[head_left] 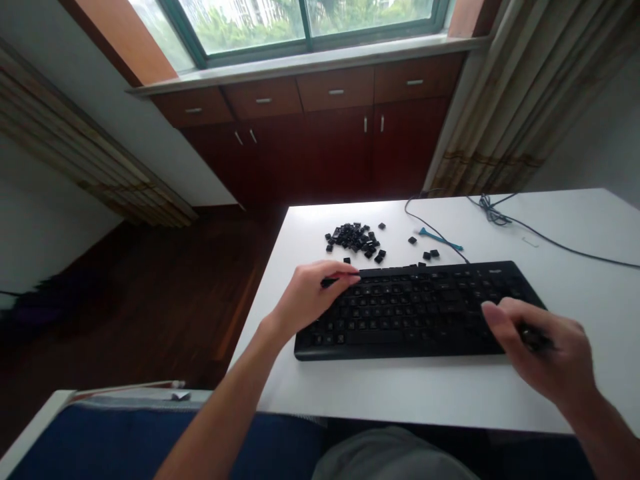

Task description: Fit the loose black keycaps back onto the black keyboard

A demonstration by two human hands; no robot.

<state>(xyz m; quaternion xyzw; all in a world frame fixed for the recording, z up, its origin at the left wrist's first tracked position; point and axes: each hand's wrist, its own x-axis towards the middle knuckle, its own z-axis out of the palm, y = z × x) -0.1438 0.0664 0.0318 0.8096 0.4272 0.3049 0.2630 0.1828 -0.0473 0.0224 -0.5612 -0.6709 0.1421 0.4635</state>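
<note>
A black keyboard [400, 338] lies on the white table, with many of its square key positions showing. Over its upper left corner, my left hand [315, 290] has thumb and forefinger brought together in a pinch; whatever is between the fingertips is too small to make out. My right hand [550, 347] is curled closed above the keyboard's right end, around a dark object [535, 339] that is blurred and mostly hidden. A pile of loose black keycaps [354, 237] lies behind the keyboard, with several single ones scattered about it.
A teal plastic tool [441, 239] lies behind the keyboard, near the cable [430, 223]. A bundled cord [493, 212] and a thin bent wire [530, 242] are at the back right of the white table [400, 393]. Beyond stand wooden cabinets [335, 147] under a window.
</note>
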